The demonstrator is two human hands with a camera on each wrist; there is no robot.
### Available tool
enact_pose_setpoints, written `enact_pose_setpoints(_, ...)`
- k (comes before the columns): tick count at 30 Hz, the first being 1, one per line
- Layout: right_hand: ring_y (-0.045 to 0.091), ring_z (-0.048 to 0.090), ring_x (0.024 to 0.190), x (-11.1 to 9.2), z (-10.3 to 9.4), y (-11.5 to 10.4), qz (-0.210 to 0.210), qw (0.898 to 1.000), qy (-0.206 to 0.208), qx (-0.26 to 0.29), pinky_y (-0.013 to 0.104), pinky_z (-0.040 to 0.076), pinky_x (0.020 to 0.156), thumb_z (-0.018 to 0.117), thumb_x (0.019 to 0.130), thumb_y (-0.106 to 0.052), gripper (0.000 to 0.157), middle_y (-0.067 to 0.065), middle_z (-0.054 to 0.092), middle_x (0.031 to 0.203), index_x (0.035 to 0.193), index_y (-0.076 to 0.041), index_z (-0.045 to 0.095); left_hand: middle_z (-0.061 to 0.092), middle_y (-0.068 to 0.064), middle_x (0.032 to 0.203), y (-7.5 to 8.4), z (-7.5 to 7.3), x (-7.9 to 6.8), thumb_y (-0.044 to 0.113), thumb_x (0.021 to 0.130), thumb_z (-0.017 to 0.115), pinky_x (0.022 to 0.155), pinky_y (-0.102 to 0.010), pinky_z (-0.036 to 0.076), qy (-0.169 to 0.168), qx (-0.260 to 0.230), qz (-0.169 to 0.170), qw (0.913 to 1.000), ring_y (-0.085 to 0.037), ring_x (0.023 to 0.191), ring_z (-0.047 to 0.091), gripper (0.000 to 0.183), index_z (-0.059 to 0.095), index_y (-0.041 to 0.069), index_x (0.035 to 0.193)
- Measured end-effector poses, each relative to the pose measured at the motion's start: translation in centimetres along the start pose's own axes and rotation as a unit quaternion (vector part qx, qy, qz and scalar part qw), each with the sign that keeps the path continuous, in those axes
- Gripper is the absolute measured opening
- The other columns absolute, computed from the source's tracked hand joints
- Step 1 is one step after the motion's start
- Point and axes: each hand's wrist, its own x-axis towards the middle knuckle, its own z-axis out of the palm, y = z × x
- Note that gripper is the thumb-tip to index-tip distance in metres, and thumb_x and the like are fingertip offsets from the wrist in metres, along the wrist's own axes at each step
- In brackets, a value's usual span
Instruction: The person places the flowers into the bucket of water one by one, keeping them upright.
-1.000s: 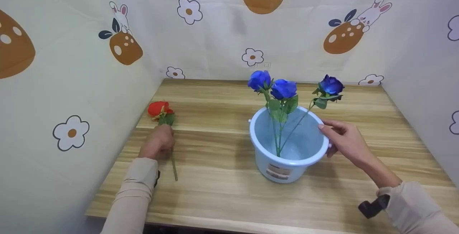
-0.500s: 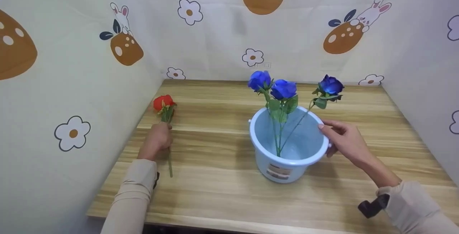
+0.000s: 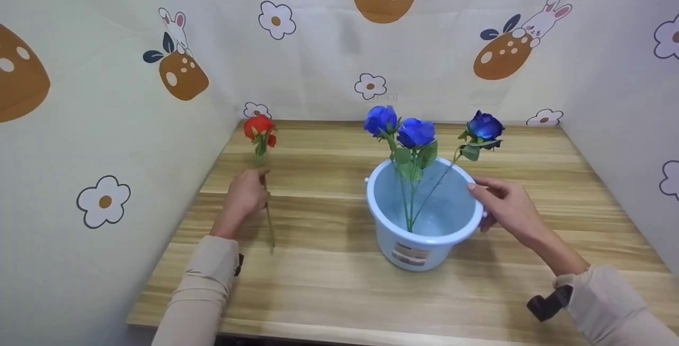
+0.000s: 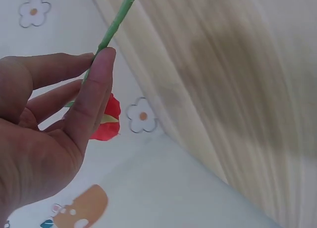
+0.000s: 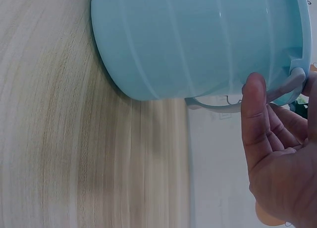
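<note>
My left hand (image 3: 247,195) pinches the green stem of a red artificial rose (image 3: 258,129) between thumb and fingertips, at the left of the table. The bloom points away from me and the stem's lower end toward me; the left wrist view shows this stem (image 4: 118,21) in the fingertips. My right hand (image 3: 509,210) grips the right side of a light blue bucket (image 3: 387,240), thumb on the rim. In the right wrist view its fingers lie by the bucket's handle (image 5: 218,108). Three blue roses, one (image 3: 416,132) in the middle, stand leaning inside the bucket.
The wood-grain table (image 3: 318,293) carries the bucket right of centre. Patterned cloth walls (image 3: 318,59) with rabbits and flowers close in the back and both sides. A black strap-like device (image 3: 549,303) sits at the right wrist.
My left hand has moved the red rose away from me and slightly right, its stem now more upright in view. The right hand and bucket have stayed in place.
</note>
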Motion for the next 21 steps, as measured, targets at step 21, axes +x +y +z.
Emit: enact_pose_setpoints(21, 0.015, 0.069, 0.059, 0.0, 0.2, 0.1, 0.002, 1.000, 0.006, 0.010, 0.038, 0.063, 0.055, 0.064, 0.107, -0.030, 0.052, 0.006, 0.075, 0.088, 0.146, 0.005, 0.059, 0.057, -0.015, 0.129, 11.3, -2.6, -2.2, -0.012, 0.093, 0.068, 0.076, -0.028, 0.065, -0.035, -0.349, 0.024, 0.9362, -0.013, 0.085, 0.074, 0.067, 0.051, 0.007, 0.156)
